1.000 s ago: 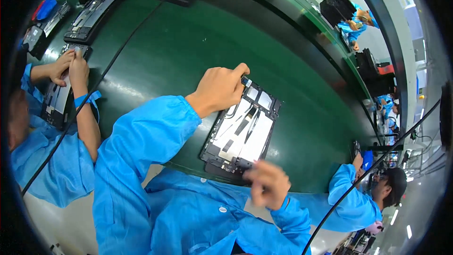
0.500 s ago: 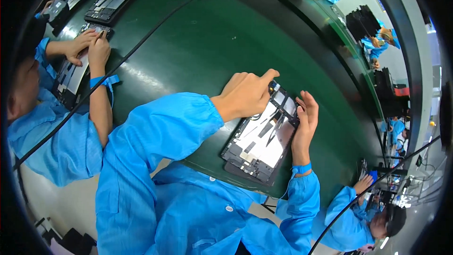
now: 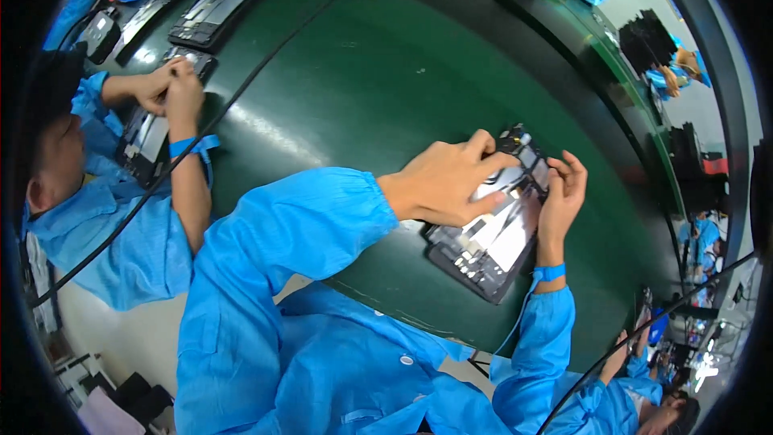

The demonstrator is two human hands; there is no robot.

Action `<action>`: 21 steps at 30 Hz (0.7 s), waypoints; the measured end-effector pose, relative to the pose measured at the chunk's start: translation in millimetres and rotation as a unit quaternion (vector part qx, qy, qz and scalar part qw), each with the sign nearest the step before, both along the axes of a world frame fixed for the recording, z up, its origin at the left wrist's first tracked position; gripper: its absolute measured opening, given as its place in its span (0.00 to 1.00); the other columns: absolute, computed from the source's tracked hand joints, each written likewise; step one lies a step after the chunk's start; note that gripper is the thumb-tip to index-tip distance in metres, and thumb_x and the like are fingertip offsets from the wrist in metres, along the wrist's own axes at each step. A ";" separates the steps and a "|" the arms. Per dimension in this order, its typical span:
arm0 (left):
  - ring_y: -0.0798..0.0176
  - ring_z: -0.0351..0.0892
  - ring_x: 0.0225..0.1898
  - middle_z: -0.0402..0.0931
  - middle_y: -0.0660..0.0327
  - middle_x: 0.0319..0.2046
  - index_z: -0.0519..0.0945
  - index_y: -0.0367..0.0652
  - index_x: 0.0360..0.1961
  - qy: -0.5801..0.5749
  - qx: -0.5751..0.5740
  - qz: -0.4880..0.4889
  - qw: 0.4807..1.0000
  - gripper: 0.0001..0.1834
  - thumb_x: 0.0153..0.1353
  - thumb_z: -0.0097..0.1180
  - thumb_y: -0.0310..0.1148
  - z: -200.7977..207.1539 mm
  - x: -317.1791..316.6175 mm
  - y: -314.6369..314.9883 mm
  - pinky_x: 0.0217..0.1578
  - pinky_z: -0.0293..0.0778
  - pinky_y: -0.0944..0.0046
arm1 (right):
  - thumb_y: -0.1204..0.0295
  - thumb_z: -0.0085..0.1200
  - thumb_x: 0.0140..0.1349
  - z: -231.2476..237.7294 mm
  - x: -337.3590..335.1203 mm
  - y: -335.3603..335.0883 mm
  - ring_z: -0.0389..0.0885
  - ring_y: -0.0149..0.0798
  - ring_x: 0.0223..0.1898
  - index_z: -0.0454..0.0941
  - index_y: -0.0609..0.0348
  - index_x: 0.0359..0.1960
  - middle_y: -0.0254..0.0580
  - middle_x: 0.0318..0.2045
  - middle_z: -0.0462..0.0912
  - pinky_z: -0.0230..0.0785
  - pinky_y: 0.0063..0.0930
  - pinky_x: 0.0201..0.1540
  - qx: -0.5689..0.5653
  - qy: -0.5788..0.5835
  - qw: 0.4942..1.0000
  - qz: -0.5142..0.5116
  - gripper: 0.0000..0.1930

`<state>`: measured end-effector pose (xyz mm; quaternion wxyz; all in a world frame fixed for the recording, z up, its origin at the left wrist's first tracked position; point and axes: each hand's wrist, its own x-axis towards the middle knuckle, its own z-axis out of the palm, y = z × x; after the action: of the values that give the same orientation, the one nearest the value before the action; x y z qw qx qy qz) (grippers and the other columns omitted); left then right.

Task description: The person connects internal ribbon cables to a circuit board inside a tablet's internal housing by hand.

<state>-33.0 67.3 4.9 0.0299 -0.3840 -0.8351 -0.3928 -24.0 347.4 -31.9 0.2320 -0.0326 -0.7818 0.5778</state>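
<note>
An opened tablet point(image 3: 515, 235), its back off and its silver inside and black parts showing, lies tilted on the green table. My left hand point(image 3: 451, 181) reaches over its left side. The thumb and index finger are apart above the silver area, and the other fingers are partly bent; I see nothing between them. My right hand point(image 3: 561, 201) holds the tablet's right edge near the far corner, with the fingers curled upward. The palm side of my left hand is hidden. A blue band point(image 3: 550, 273) circles my right wrist.
On the left a co-worker's hands point(image 3: 171, 93) work on another opened tablet point(image 3: 147, 141). More opened tablets point(image 3: 225, 4) lie at the far edge. A black cable point(image 3: 266, 56) crosses the view. A dark rail point(image 3: 564, 72) borders the green table point(image 3: 346, 113).
My left hand has moved from the tablet's far corner to over its middle. The tablet has shifted right, with my right hand still at its edge. The whole view has also shifted slightly.
</note>
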 end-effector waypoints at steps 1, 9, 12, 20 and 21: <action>0.31 0.88 0.47 0.75 0.37 0.63 0.74 0.51 0.75 0.013 0.000 -0.011 1.000 0.34 0.71 0.65 0.48 0.8 -0.2 -0.6 0.48 0.86 0.39 | 0.81 0.53 0.77 0.3 -5.6 0.2 0.84 0.35 0.55 0.74 0.64 0.70 0.46 0.55 0.87 0.78 0.31 0.61 -0.003 0.001 1.000 -0.013 0.21; 0.18 0.79 0.64 0.50 0.16 0.79 0.66 0.52 0.84 -0.013 -0.037 -0.124 0.991 0.59 0.56 0.78 0.64 -3.7 -0.8 -0.7 0.67 0.73 0.41 | 0.79 0.54 0.78 -22.0 -29.0 35.9 0.85 0.31 0.42 0.76 0.62 0.70 0.41 0.48 0.87 0.79 0.28 0.49 0.023 -0.012 0.999 -0.031 0.21; 0.21 0.65 0.77 0.42 0.21 0.84 0.64 0.52 0.85 0.002 -0.023 -0.170 0.985 0.70 0.44 0.85 0.65 -6.7 2.3 -3.9 0.71 0.66 0.36 | 0.79 0.55 0.77 -20.8 -36.9 36.5 0.83 0.29 0.39 0.78 0.61 0.69 0.37 0.43 0.87 0.76 0.26 0.44 0.046 -0.013 0.998 -0.043 0.20; 0.39 0.75 0.58 0.46 0.33 0.86 0.74 0.52 0.79 0.121 -0.017 -0.201 0.972 0.63 0.38 0.88 0.55 -9.8 22.9 8.2 0.62 0.70 0.45 | 0.77 0.56 0.79 -24.9 -40.1 71.1 0.75 0.22 0.33 0.82 0.59 0.66 0.31 0.37 0.87 0.64 0.20 0.35 0.071 0.000 0.997 -0.043 0.17; 0.39 0.75 0.58 0.46 0.33 0.86 0.74 0.52 0.79 0.118 -0.019 -0.198 0.973 0.63 0.38 0.88 0.55 -11.6 24.2 8.6 0.62 0.70 0.45 | 0.76 0.56 0.79 -25.0 -40.8 69.7 0.75 0.22 0.33 0.82 0.59 0.65 0.31 0.38 0.88 0.64 0.21 0.35 0.073 0.002 0.996 -0.042 0.16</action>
<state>-8.8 75.9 -6.7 0.0427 -0.5859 -0.7404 -0.3265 -64.7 417.1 -56.9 0.2594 -0.0479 -0.8193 0.5090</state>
